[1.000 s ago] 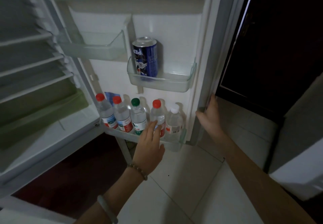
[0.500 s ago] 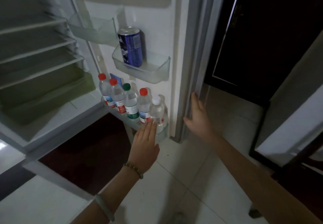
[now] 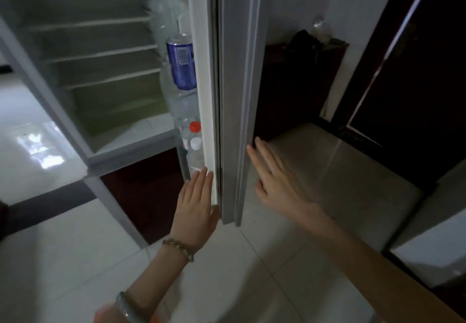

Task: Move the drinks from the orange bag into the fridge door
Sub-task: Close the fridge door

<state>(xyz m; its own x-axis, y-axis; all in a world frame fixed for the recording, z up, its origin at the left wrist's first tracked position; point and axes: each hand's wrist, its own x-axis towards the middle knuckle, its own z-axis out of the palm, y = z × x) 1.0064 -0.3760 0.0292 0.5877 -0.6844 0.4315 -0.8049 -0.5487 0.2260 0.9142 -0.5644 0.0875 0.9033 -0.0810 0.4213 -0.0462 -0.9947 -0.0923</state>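
A dim room with a pale tiled floor and dark woodwork

The floor (image 3: 227, 279) is laid in large pale tiles with thin joints; at the left its glossy surface carries a bright patch of reflected light (image 3: 40, 151); a dark cabinet (image 3: 297, 88) stands against the pale wall (image 3: 353, 2) at the back, with a dark heap and something clear on top, too blurred to tell; a dark door (image 3: 416, 78) fills the right side.

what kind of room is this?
Probably a home kitchen or an adjoining room: an open fridge with wire shelves, drinks in its door such as a blue can, and a pale tiled floor.
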